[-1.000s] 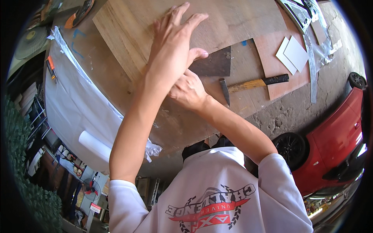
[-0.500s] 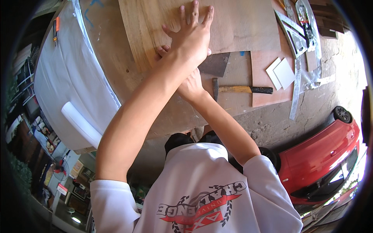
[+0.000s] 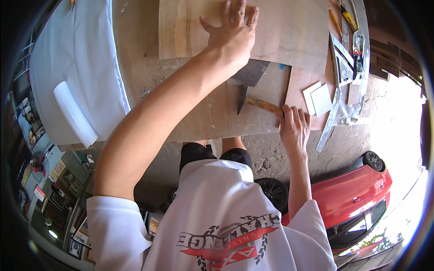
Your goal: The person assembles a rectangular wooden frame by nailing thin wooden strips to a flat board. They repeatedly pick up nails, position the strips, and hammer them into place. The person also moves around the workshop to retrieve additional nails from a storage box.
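Observation:
My left hand [image 3: 234, 38] lies spread on a thin plywood sheet [image 3: 289, 34] at the far side of the table, pressing near its front edge. Around the end of a wooden-handled hammer [image 3: 264, 106] are the fingers of my right hand [image 3: 295, 124], closed on the dark grip. The hammer's head points left and still appears to be at the tabletop. Just beyond it, a dark flat plate [image 3: 254, 73] sticks out from under the plywood, partly covered by my left wrist.
Two small white square tiles [image 3: 322, 100] sit on a pinkish board [image 3: 300, 83] at the right. Beyond them are a metal set square [image 3: 342, 63], a steel ruler [image 3: 330, 121] and a yellow cutter [image 3: 348, 18]. White cloth [image 3: 74, 49] and a white roll [image 3: 74, 115] cover the table's left.
My right hand has left the plywood's near edge beneath my left arm and moved right to take the hammer's handle. The hammer has tilted. My left hand stays on the sheet.

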Available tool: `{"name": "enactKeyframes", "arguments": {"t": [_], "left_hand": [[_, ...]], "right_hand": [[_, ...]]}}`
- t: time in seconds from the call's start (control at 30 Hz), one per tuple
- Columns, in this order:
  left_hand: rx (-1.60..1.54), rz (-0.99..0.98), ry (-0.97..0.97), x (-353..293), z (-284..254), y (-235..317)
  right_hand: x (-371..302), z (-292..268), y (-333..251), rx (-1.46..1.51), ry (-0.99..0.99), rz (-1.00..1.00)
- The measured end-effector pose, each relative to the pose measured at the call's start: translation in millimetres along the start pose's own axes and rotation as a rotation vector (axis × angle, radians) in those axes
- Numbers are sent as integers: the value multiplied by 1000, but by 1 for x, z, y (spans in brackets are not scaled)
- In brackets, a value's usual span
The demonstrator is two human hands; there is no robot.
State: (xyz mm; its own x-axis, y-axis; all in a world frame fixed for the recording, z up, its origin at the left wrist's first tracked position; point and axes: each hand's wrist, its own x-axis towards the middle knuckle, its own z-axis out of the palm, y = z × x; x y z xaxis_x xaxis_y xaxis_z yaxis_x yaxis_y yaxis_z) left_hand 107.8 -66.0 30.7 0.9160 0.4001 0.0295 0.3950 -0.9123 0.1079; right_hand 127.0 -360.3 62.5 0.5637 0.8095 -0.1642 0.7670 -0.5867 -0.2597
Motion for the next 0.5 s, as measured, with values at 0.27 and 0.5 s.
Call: {"name": "enactKeyframes", "arguments": {"t": [0.27,0.5], "left_hand": [[-139,-162,-436,16,-27,5],[-212,-236,-367,15,-26,6]], "right_hand": [[-9,-28,-18,388,107,173],[19,-42,-29,253,287,91]]}}
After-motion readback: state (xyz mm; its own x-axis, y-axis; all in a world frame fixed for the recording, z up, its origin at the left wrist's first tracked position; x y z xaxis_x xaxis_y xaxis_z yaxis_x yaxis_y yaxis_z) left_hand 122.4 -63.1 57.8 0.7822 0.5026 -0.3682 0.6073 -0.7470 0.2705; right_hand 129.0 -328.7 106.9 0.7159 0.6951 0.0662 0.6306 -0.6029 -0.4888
